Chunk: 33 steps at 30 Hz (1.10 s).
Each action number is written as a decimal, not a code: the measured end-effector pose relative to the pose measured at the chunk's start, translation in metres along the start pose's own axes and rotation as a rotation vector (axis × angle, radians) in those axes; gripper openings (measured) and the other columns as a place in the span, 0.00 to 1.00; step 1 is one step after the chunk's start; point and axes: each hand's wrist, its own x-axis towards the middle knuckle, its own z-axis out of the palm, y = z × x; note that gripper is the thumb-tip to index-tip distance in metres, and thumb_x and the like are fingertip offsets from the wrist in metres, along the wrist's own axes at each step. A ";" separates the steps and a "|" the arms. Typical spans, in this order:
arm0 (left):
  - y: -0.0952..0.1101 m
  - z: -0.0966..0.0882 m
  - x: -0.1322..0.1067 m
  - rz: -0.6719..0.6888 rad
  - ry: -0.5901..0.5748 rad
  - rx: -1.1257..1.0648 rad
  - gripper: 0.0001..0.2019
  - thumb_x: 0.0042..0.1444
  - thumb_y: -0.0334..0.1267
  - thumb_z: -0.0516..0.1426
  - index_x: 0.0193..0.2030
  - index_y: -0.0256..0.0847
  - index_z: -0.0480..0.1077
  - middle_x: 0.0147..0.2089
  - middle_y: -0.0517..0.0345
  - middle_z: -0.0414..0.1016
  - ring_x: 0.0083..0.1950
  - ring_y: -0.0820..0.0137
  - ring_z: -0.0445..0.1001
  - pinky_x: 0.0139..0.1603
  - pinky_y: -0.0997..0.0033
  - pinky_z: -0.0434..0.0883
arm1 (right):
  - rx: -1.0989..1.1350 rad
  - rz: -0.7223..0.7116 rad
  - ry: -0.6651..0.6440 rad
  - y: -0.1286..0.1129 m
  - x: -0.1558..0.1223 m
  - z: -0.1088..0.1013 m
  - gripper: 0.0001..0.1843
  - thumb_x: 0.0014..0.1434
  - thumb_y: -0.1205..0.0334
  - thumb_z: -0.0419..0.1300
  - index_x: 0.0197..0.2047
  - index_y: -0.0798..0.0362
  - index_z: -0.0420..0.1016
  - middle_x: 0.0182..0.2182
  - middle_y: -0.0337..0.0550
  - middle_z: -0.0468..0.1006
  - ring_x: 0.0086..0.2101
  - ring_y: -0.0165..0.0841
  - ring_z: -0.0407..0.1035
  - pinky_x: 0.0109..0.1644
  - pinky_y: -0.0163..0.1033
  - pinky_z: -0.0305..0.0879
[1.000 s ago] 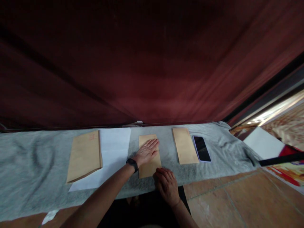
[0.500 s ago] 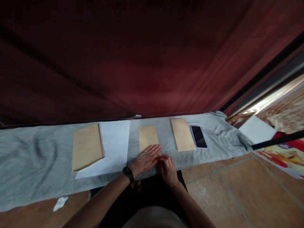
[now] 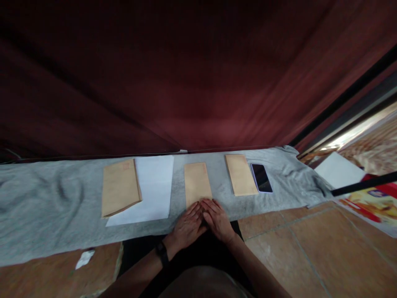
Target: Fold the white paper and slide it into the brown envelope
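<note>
Head view: the middle brown envelope (image 3: 197, 181) extends beyond the left hand (image 3: 187, 228) and right hand (image 3: 218, 221), its near end beneath their fingertips (image 3: 197, 205) by the worktop (image 3: 217, 176) front edge; both lie palm-down, unclenched, angled inward.

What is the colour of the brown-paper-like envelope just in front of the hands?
The envelope is light brown, best seen in the head view.

Dim light leaves the red curtain (image 3: 198, 91) nearly black above; glare streaks beyond the right edge of the grey cloth (image 3: 46, 215); print on the middle envelope (image 3: 197, 182) blurs.
</note>
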 end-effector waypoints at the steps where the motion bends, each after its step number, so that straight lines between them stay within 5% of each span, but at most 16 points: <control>1: 0.001 0.001 0.000 -0.006 0.011 0.005 0.27 0.69 0.49 0.52 0.69 0.35 0.62 0.69 0.42 0.66 0.72 0.60 0.63 0.74 0.54 0.57 | -0.008 -0.009 -0.021 0.003 0.005 -0.001 0.25 0.73 0.60 0.48 0.71 0.48 0.62 0.64 0.47 0.71 0.64 0.36 0.64 0.70 0.53 0.59; 5: 0.002 0.004 -0.002 -0.031 0.024 0.048 0.27 0.68 0.50 0.52 0.67 0.35 0.65 0.68 0.42 0.68 0.71 0.58 0.64 0.74 0.52 0.57 | -0.031 -0.073 -0.068 0.027 0.028 -0.003 0.23 0.73 0.59 0.50 0.69 0.45 0.65 0.65 0.44 0.70 0.64 0.36 0.64 0.71 0.52 0.59; 13: 0.003 0.006 -0.004 -0.021 0.053 0.170 0.33 0.67 0.50 0.54 0.73 0.39 0.55 0.75 0.43 0.55 0.74 0.55 0.58 0.71 0.52 0.62 | -0.171 -0.035 -0.023 0.072 0.080 0.013 0.29 0.72 0.58 0.51 0.73 0.51 0.55 0.70 0.50 0.60 0.69 0.38 0.56 0.72 0.54 0.54; 18: 0.003 0.008 -0.004 -0.023 0.081 0.216 0.31 0.67 0.48 0.55 0.73 0.41 0.57 0.75 0.46 0.56 0.74 0.56 0.58 0.70 0.52 0.65 | -0.225 0.009 0.057 0.087 0.107 0.025 0.29 0.72 0.54 0.50 0.71 0.56 0.59 0.69 0.54 0.62 0.68 0.41 0.57 0.72 0.54 0.54; 23: 0.001 0.011 -0.003 -0.017 0.107 0.261 0.29 0.67 0.47 0.54 0.72 0.42 0.59 0.74 0.49 0.59 0.73 0.58 0.60 0.70 0.53 0.64 | -0.362 0.087 0.002 0.090 0.126 0.026 0.30 0.73 0.53 0.48 0.72 0.60 0.58 0.70 0.56 0.60 0.69 0.42 0.56 0.72 0.53 0.52; 28: -0.002 0.017 -0.002 -0.028 0.140 0.266 0.28 0.68 0.47 0.53 0.72 0.43 0.58 0.74 0.52 0.60 0.73 0.61 0.61 0.71 0.54 0.63 | -0.457 0.159 -0.021 0.083 0.130 0.028 0.31 0.73 0.52 0.46 0.72 0.61 0.57 0.70 0.55 0.58 0.69 0.43 0.55 0.72 0.53 0.50; 33: -0.002 0.016 -0.002 -0.033 0.150 0.257 0.28 0.70 0.48 0.51 0.73 0.41 0.57 0.73 0.52 0.62 0.72 0.62 0.62 0.70 0.54 0.65 | -0.440 0.133 -0.002 0.073 0.102 0.030 0.29 0.74 0.54 0.46 0.73 0.55 0.56 0.71 0.49 0.58 0.69 0.42 0.54 0.73 0.54 0.50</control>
